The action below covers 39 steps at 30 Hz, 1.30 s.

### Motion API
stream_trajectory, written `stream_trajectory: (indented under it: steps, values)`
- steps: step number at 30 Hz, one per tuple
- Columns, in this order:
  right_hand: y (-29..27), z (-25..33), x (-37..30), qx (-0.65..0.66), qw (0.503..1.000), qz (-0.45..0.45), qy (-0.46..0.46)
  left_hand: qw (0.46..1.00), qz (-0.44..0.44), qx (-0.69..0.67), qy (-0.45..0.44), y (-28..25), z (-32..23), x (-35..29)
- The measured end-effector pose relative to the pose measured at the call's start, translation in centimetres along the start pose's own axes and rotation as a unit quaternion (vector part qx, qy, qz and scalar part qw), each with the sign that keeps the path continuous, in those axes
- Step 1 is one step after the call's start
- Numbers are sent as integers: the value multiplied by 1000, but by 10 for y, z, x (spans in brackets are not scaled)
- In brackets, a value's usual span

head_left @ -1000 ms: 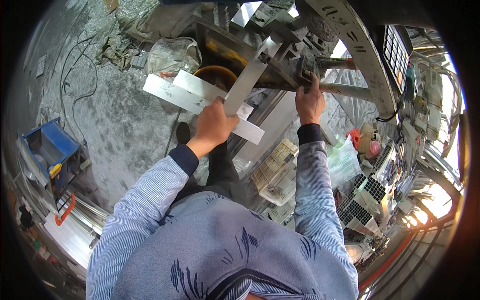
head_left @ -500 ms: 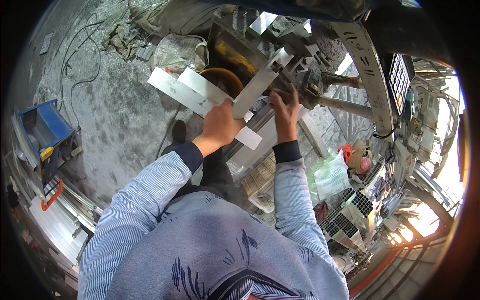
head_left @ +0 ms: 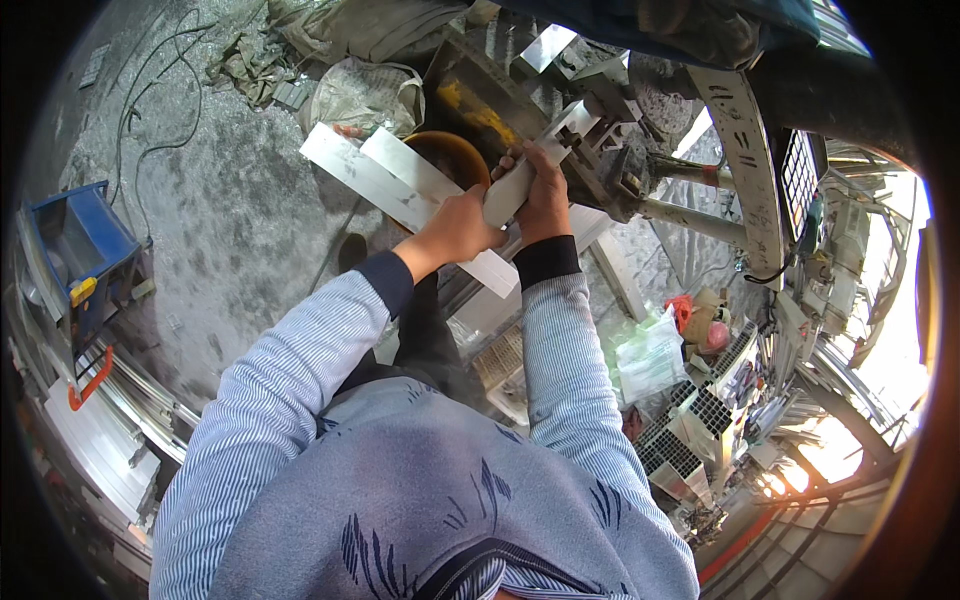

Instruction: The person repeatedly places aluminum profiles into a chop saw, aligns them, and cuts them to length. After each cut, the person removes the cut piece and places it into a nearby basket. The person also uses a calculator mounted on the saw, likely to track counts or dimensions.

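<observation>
A silver rectangular metal bar (head_left: 507,197) slants from my hands up and right into a dark steel machine (head_left: 600,165). My left hand (head_left: 460,232) is closed on its near end. My right hand (head_left: 543,200) wraps round the bar's right side, closer to the machine, its fingertips showing past the far edge. Two more flat silver bars (head_left: 345,165) run from beneath my left hand toward the upper left, lying side by side. Behind them sits a round orange-brown tub (head_left: 455,148), partly covered.
At the left stands a blue bin (head_left: 95,235) with a yellow piece on its edge. A whitish sack (head_left: 365,98) lies beyond the bars, and a black cable (head_left: 165,145) crosses the floor. On the right are a pale post (head_left: 742,170), a green plastic bag (head_left: 648,360) and black grid pieces (head_left: 705,405).
My right hand has moved left, from beside the bar with fingers apart to a grip round it. The held bar's near end has shifted slightly right, and the view has turned a little.
</observation>
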State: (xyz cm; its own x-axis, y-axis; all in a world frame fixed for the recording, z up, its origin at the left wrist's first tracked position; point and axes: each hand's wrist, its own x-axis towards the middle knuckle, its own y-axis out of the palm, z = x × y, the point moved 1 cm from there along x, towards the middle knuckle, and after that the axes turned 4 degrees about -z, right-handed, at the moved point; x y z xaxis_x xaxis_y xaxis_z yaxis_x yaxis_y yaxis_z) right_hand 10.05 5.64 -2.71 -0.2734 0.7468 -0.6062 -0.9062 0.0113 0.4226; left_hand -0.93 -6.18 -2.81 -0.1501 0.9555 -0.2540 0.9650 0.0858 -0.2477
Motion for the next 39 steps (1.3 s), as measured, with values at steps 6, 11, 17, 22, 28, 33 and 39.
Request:
stream_trajectory:
  steps: [6,11,17,22,28,33,39]
  values:
    - [-1,0,0,-52,999,-8,1,981,92,-119,-126,2,6,6]
    - [0,-1,3,-41,999,-3,-5,994,52,-69,-72,3,7,6]
    - [0,2,2,-59,998,-16,10,991,67,-84,-82,1,2,5]
    - [-3,3,4,-62,998,-22,12,993,63,-67,-78,-2,-6,4]
    - [-10,0,7,-50,999,3,-13,994,47,-57,-78,1,-5,4]
    - [-10,2,9,-60,998,17,3,995,38,-56,-80,8,3,7]
    - [-3,-1,-3,-61,998,26,-9,996,30,-67,-55,8,7,1]
